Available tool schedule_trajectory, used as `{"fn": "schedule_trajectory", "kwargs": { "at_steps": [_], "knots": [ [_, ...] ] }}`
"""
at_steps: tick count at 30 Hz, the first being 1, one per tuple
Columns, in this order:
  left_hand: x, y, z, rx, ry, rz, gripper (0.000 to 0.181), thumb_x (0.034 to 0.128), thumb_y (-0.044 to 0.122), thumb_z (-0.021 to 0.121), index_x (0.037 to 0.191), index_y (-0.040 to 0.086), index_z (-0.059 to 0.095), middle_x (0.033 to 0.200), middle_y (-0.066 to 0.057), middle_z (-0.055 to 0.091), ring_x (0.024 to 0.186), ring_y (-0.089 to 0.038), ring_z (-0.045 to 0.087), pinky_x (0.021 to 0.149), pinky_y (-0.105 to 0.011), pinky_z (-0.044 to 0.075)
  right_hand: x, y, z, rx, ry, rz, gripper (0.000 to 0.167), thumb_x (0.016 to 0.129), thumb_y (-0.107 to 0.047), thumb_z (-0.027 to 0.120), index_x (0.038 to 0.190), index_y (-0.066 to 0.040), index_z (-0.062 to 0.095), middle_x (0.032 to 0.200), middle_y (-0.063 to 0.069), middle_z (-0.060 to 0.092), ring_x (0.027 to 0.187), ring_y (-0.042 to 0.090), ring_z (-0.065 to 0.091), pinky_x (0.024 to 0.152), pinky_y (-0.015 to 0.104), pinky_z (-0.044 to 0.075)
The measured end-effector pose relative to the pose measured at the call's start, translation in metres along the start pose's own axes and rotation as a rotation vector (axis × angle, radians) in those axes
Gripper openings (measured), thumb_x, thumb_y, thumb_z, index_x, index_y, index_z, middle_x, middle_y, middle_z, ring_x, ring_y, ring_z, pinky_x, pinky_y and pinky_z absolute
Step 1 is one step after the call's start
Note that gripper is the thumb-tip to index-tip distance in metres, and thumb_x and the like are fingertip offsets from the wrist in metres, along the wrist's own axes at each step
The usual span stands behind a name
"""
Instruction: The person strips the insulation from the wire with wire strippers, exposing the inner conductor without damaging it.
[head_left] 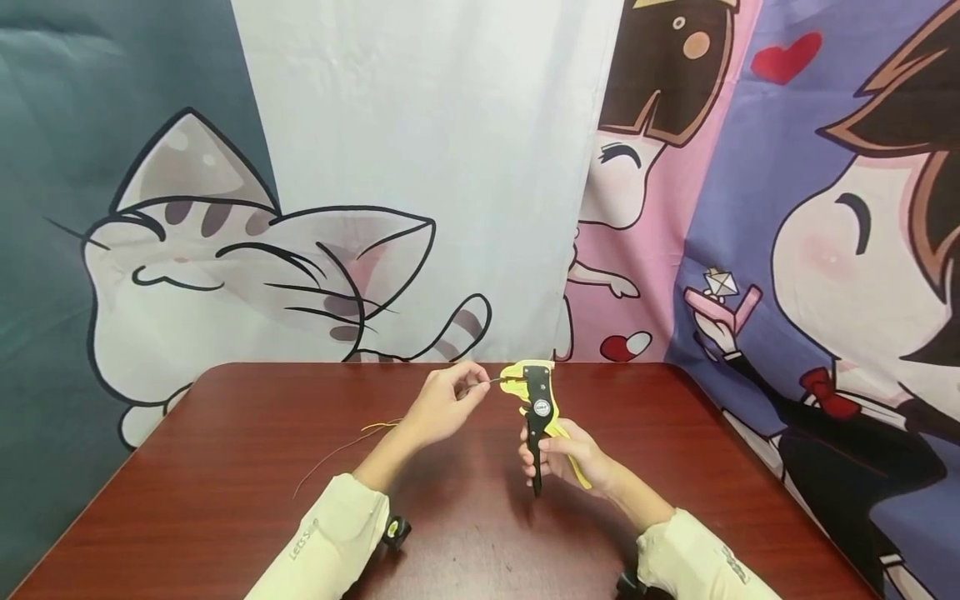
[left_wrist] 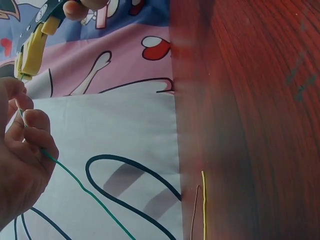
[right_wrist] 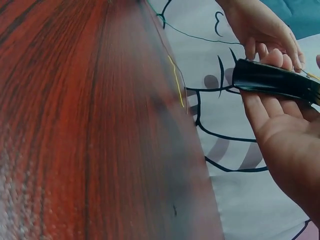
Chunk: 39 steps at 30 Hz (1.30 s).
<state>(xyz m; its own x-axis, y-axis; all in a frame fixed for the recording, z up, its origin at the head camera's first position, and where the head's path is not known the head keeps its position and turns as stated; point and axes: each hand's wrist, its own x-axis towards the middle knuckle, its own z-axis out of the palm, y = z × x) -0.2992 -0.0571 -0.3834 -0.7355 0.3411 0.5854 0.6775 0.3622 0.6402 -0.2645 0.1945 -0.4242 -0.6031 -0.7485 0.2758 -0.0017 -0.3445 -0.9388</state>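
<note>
A printed backdrop [head_left: 427, 167] hangs behind the brown worktop [head_left: 465, 542]. Above it, the right grip [head_left: 587, 457] is curled round a yellow-and-black wire stripper [head_left: 542, 408]; the left grip [head_left: 448, 398] pinches a green wire [left_wrist: 82, 186], its end at the stripper's yellow head. A yellow wire [left_wrist: 204, 205] and a brown wire [left_wrist: 194, 212] lie farther left. A slack pinch or tilted stripper could let the thin end slip or bend. The backdrop probably limits movement past the far edge; both sides offer more room.
</note>
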Motion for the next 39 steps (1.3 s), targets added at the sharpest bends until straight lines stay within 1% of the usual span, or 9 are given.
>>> {"fn": "schedule_trajectory", "kwargs": {
  "at_steps": [4,9,15,20,26,29,34,39],
  "knots": [
    [-0.0006,0.0005,0.0008,-0.002,0.002,0.007,0.004,0.0952,0.016,0.064,0.092,0.015,0.065,0.067,0.007,0.049,0.057,-0.011,0.044,0.056,-0.026,0.038,0.0,0.0001,0.0009,-0.008,0.01,0.002,0.024,0.094,0.002,0.035,0.113,-0.001,0.05,0.091,0.008,0.06,0.078,0.019,0.059,0.077,0.035,0.055],
    [-0.0025,0.0006,0.0008,-0.002,0.01,0.01,0.005,0.0945,0.015,0.064,0.091,0.017,0.065,0.067,0.007,0.048,0.057,-0.009,0.043,0.056,-0.026,0.038,0.0011,0.0012,0.0018,-0.02,0.003,0.018,0.021,0.095,0.0,0.036,0.111,0.001,0.049,0.087,0.007,0.06,0.074,0.019,0.059,0.074,0.035,0.056],
    [-0.0038,0.002,0.0023,-0.012,-0.004,0.016,0.005,0.0958,0.018,0.063,0.092,0.015,0.065,0.067,0.007,0.05,0.057,-0.008,0.043,0.056,-0.025,0.038,0.001,0.0027,0.0023,-0.014,-0.002,0.014,0.021,0.095,0.0,0.035,0.111,0.002,0.049,0.086,0.007,0.059,0.073,0.019,0.06,0.073,0.035,0.055],
    [-0.0036,0.002,0.0021,-0.021,0.0,0.014,0.005,0.0946,0.014,0.064,0.091,0.018,0.065,0.066,0.007,0.049,0.056,-0.008,0.043,0.055,-0.026,0.038,0.0025,0.0035,0.0032,-0.008,-0.004,0.006,0.02,0.095,0.001,0.035,0.109,0.002,0.048,0.085,0.007,0.059,0.072,0.019,0.059,0.072,0.034,0.054],
    [-0.0056,0.0013,0.0024,-0.019,-0.011,0.015,0.006,0.0937,0.012,0.063,0.091,0.016,0.065,0.065,0.009,0.048,0.056,-0.008,0.043,0.055,-0.025,0.038,0.0033,0.0061,0.0043,-0.009,-0.003,0.003,0.023,0.093,0.004,0.031,0.108,0.002,0.049,0.083,0.007,0.058,0.071,0.018,0.058,0.071,0.033,0.054],
    [-0.0052,0.0018,0.0026,-0.02,-0.006,0.026,0.005,0.0932,0.011,0.063,0.09,0.014,0.065,0.064,0.008,0.048,0.056,-0.007,0.043,0.055,-0.025,0.038,0.0036,0.0058,0.0041,-0.02,-0.009,0.002,0.022,0.093,0.003,0.032,0.108,0.001,0.049,0.083,0.006,0.058,0.071,0.018,0.058,0.07,0.033,0.055],
    [-0.0045,0.0018,0.0027,-0.016,0.0,0.033,0.006,0.0922,0.01,0.062,0.089,0.015,0.063,0.064,0.008,0.048,0.057,-0.008,0.044,0.055,-0.025,0.038,0.0035,0.0051,0.003,-0.008,-0.023,-0.009,0.02,0.094,0.001,0.034,0.109,0.001,0.048,0.084,0.007,0.058,0.072,0.018,0.058,0.072,0.034,0.054],
    [-0.0053,0.0012,0.0036,-0.025,-0.017,0.025,0.006,0.0929,0.01,0.062,0.09,0.014,0.062,0.067,0.005,0.051,0.059,-0.008,0.046,0.057,-0.025,0.04,0.001,0.0053,0.0002,-0.005,-0.019,-0.006,0.021,0.094,0.001,0.035,0.109,0.0,0.048,0.085,0.007,0.058,0.072,0.02,0.057,0.074,0.035,0.055]
  ]
}}
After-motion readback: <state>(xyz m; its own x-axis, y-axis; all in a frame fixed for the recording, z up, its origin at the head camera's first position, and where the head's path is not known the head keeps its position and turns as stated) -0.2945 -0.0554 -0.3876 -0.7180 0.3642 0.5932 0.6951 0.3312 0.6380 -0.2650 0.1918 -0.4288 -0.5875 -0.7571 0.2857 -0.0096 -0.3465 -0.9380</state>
